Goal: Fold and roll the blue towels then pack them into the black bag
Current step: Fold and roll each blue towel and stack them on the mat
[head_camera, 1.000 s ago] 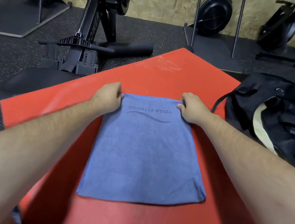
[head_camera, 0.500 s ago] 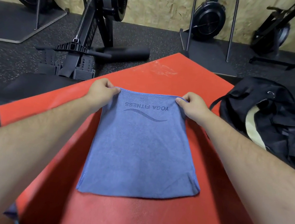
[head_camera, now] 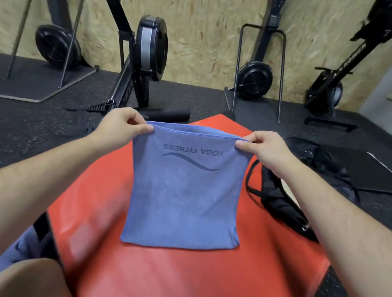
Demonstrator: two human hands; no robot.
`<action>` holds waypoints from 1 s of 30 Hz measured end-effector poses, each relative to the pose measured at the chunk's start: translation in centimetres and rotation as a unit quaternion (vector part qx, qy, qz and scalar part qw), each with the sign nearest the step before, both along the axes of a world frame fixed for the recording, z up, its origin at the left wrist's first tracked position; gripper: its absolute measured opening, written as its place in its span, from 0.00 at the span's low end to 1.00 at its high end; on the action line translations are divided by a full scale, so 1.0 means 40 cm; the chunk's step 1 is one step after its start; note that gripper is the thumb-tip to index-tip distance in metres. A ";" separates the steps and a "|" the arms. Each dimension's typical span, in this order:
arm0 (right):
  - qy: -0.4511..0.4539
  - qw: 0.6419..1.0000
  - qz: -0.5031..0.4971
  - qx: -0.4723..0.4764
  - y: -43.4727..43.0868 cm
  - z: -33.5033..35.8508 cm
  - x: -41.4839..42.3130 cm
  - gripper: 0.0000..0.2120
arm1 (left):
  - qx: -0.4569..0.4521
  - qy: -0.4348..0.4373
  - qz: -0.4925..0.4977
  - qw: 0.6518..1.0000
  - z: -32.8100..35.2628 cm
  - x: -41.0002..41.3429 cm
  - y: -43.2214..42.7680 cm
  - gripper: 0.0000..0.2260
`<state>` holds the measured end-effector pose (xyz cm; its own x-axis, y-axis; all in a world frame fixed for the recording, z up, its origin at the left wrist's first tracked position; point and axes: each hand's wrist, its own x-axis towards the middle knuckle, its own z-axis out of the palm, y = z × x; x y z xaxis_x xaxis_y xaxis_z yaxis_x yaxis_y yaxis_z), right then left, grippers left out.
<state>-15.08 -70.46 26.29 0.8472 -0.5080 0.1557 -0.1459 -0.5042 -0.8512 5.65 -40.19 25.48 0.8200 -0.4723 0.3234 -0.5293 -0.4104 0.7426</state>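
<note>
A folded blue towel (head_camera: 183,201) printed "YOGA FITNESS" lies over the red mat (head_camera: 173,281). Its far edge is lifted off the mat. My left hand (head_camera: 121,126) pinches the far left corner and my right hand (head_camera: 264,147) pinches the far right corner. The near edge of the towel still rests on the mat. The black bag (head_camera: 290,199) lies on the floor at the mat's right side, partly hidden behind my right forearm. More blue cloth (head_camera: 11,256) shows at the lower left, beside my knee.
Black rowing machines (head_camera: 147,51) stand along the chipboard wall behind the mat. A black foam roller (head_camera: 167,114) lies on the dark rubber floor just past the mat's far end. A flat black mat (head_camera: 369,172) lies on the floor to the right of the bag.
Both hands have raised the towel's far edge off the mat and drawn it toward me. The view has tilted upward, showing more of the wall and machines.
</note>
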 end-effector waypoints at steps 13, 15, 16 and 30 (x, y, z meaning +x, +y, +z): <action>-0.031 0.998 0.054 0.025 0.128 0.148 -0.205 0.17 | -0.020 0.014 -0.066 0.997 0.156 -0.129 0.118 0.11; -0.003 0.997 0.067 0.033 0.141 0.162 -0.221 0.18 | -0.010 0.023 -0.073 0.997 0.165 -0.133 0.121 0.13; 0.011 0.997 0.071 0.028 0.143 0.164 -0.226 0.18 | -0.006 0.026 -0.076 0.997 0.169 -0.136 0.122 0.13; 0.044 0.990 0.019 -0.130 0.143 0.181 -0.235 0.10 | 0.008 0.028 -0.080 0.996 0.188 -0.182 0.138 0.11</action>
<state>-24.49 -64.74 33.53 0.8806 -0.4286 0.2023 -0.1909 -0.7114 -0.6763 -1.63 -34.69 33.00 0.7498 -0.6037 0.2707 -0.5472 -0.3358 0.7667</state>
